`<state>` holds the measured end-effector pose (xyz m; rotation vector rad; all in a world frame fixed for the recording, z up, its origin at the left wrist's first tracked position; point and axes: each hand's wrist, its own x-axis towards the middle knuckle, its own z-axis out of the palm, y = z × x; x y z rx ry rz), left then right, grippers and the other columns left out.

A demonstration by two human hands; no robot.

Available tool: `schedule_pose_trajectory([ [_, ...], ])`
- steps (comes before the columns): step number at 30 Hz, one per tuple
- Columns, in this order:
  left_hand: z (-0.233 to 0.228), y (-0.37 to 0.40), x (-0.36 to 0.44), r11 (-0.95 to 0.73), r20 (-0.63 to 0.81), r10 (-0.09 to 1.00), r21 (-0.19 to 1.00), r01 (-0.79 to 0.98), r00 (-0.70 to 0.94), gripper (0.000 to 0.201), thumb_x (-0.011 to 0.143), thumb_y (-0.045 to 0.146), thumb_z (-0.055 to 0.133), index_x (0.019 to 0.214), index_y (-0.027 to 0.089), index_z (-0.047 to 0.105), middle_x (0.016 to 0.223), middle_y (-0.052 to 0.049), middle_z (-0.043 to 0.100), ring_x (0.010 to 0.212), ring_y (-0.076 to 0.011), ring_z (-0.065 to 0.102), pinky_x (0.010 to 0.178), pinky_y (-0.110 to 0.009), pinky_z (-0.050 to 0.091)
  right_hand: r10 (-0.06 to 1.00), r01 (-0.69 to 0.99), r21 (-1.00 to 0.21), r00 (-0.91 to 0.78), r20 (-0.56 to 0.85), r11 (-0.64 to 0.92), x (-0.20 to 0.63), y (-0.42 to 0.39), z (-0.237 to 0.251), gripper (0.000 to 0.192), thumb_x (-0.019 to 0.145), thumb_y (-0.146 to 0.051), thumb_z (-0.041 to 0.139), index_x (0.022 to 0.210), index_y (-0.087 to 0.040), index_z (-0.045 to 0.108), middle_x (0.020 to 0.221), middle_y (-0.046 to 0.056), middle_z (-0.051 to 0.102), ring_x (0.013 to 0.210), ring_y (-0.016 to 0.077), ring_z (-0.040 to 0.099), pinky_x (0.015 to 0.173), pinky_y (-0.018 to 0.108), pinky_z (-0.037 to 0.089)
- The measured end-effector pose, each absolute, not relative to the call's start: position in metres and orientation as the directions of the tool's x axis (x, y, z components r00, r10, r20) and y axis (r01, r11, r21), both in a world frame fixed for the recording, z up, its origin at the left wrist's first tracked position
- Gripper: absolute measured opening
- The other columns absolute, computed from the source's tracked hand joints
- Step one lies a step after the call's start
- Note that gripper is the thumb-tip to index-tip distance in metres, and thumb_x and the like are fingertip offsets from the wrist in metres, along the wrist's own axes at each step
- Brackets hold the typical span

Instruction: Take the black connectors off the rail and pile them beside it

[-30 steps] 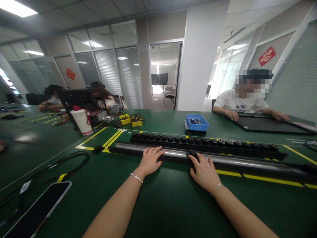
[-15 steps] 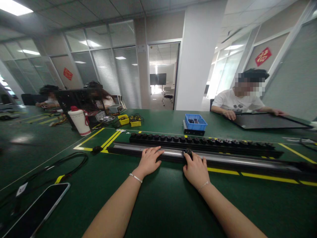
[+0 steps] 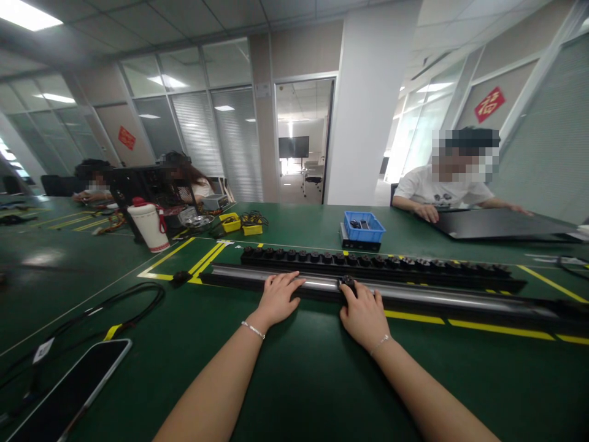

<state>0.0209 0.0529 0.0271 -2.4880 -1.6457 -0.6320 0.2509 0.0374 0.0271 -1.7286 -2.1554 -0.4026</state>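
Note:
A long black rail [image 3: 427,297] with a shiny grey curved top lies crosswise in front of me. My left hand [image 3: 277,301] rests on its near side, fingers stretched out over the grey surface. On the rail, my right hand [image 3: 365,314] has thumb and fingers closed around a small black round knob-like piece [image 3: 348,282], whose lower part the hand hides. Just behind runs a black strip [image 3: 294,262] bearing a row of several similar black round pieces [image 3: 377,261].
A blue bin [image 3: 364,234] sits on a black box beyond the strip. Yellow trays [image 3: 252,229], a white bottle [image 3: 151,230] and an open black case [image 3: 133,190] stand back left; a phone [image 3: 76,393] and cables lie front left. Across the table, a person handles a dark panel [image 3: 501,224].
My hands stay nearly still; the black piece in my right hand has shifted very slightly left. The person across has tilted the dark panel, and its surface looks lighter.

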Motion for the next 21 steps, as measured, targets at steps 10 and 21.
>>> schedule_pose_trajectory([
  [10,0.027,0.053,0.022,-0.407,0.401,0.857,0.145,0.902,0.323,0.05,0.076,0.027,0.056,0.124,0.037,0.044,0.139,0.003,0.041,0.122,-0.0215,0.036,0.099,-0.046,0.023,0.885,0.961,0.052,-0.272,0.378,0.273,0.24,0.036,0.031,0.052,0.075,-0.021,0.047,0.127,-0.02,0.046,0.131,0.017,0.042,0.122,0.0299,0.035,0.1,0.046,0.019],
  [21,0.026,0.053,0.022,-0.405,0.395,0.861,0.15,0.902,0.321,0.051,0.076,0.026,0.055,0.124,0.038,0.044,0.139,0.004,0.041,0.122,-0.0208,0.036,0.099,-0.045,0.024,0.887,0.968,0.017,-0.238,0.395,0.252,0.234,0.037,0.034,0.047,0.077,-0.023,0.046,0.124,-0.02,0.048,0.126,0.017,0.045,0.116,0.028,0.04,0.099,0.044,0.02],
])
